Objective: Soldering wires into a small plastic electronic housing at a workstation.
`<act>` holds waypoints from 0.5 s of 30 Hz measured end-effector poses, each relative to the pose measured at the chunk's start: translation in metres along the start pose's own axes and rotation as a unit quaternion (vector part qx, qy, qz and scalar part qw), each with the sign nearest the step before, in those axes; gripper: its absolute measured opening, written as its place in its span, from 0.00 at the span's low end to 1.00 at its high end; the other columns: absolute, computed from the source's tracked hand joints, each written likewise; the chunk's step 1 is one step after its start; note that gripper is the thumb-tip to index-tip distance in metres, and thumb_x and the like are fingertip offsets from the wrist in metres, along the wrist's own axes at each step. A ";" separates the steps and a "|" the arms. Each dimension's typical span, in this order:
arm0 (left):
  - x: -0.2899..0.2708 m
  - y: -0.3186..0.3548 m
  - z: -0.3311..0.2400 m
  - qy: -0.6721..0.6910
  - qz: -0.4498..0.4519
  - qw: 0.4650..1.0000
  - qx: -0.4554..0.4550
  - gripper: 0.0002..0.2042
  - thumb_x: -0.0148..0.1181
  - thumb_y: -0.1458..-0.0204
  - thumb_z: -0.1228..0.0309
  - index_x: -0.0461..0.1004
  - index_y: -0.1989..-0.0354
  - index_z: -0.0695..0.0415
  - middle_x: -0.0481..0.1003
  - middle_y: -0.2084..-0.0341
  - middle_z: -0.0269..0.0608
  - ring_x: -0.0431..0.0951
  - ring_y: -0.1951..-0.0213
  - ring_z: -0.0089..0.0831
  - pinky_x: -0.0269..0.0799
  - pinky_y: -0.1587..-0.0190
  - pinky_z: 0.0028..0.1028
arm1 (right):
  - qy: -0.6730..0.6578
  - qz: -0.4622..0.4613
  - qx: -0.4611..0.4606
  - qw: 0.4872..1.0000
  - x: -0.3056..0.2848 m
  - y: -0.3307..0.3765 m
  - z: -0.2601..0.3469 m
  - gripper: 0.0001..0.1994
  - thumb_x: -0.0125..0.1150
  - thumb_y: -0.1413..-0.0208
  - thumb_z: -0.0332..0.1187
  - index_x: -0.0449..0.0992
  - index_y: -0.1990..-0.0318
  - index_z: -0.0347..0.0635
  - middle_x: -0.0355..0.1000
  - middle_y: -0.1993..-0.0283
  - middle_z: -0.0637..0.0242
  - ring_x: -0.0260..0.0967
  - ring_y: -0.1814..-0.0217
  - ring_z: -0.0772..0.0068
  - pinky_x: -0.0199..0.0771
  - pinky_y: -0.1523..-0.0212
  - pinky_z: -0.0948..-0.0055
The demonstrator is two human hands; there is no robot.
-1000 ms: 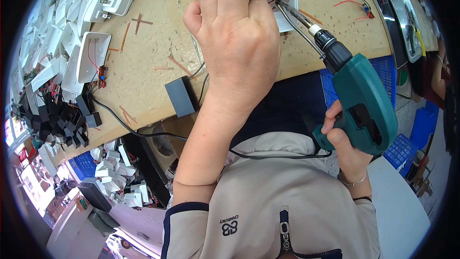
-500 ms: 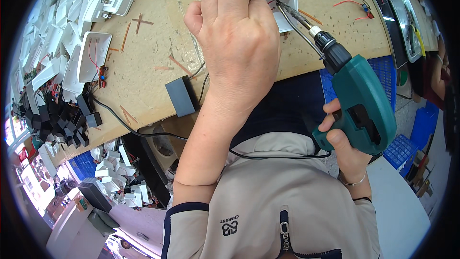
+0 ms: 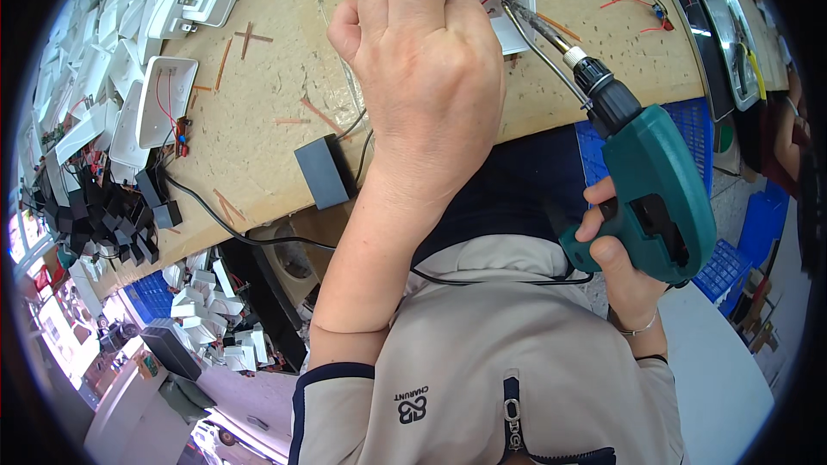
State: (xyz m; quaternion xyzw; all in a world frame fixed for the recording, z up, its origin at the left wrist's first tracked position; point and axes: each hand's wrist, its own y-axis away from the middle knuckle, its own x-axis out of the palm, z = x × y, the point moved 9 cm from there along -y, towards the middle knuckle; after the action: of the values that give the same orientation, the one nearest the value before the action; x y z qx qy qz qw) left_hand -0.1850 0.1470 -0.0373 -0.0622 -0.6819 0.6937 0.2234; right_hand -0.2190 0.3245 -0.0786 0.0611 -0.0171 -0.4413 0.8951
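My left hand [image 3: 426, 69] is closed on the near left edge of a white plastic housing [image 3: 519, 0], tilted with its hollow side toward me. A bit of red wire [image 3: 488, 5] shows inside it. In my right hand [image 3: 622, 267] is a green soldering gun [image 3: 659, 185], gripped by its handle, with fingers around the trigger area. The gun's dark tip and thin metal feed tube reach into the housing. Whether the tip touches metal there is too small to tell. The fingertips of my left hand are hidden behind its knuckles.
White housings [image 3: 103, 43] and black boxes [image 3: 99, 215] pile up at the left. One open housing [image 3: 165, 103] has red wires. A black box [image 3: 325, 172] lies at the table's front edge. The gun's black cord [image 3: 500, 281] crosses my lap. A phone [image 3: 699, 43] lies at right.
The soldering gun has shifted slightly down and to the right, its tip still inside the housing. My left hand and the housing have hardly moved.
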 end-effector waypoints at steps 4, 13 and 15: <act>0.002 -0.001 0.003 -0.017 0.035 0.999 -0.021 0.05 0.54 0.70 0.81 0.67 0.81 0.64 0.66 0.73 0.42 0.65 0.70 0.35 0.55 0.66 0.31 | 0.030 -0.015 0.022 0.999 0.001 -0.001 -0.002 0.21 0.61 0.59 0.31 0.64 0.57 0.33 0.66 0.63 0.61 0.64 0.72 0.79 0.66 0.72 0.81; 0.000 0.000 0.003 -0.016 0.014 1.000 -0.013 0.05 0.54 0.71 0.82 0.67 0.81 0.64 0.66 0.73 0.41 0.66 0.70 0.35 0.55 0.66 0.31 | 0.050 -0.020 0.038 0.998 0.001 -0.002 -0.008 0.23 0.62 0.58 0.36 0.63 0.58 0.32 0.65 0.67 0.61 0.63 0.73 0.76 0.65 0.72 0.79; 0.002 0.002 0.004 -0.016 0.018 0.999 -0.020 0.05 0.54 0.71 0.82 0.67 0.81 0.64 0.66 0.73 0.41 0.66 0.70 0.35 0.55 0.66 0.31 | 0.041 -0.025 0.037 0.998 0.000 -0.002 -0.008 0.22 0.62 0.58 0.36 0.63 0.58 0.32 0.64 0.68 0.62 0.63 0.73 0.76 0.65 0.72 0.79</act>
State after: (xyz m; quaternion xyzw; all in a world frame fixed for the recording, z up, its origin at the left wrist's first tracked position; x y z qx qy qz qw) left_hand -0.1886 0.1442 -0.0387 -0.0682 -0.6980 0.6847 0.1983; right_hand -0.2200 0.3244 -0.0867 0.1128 0.0046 -0.4594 0.8810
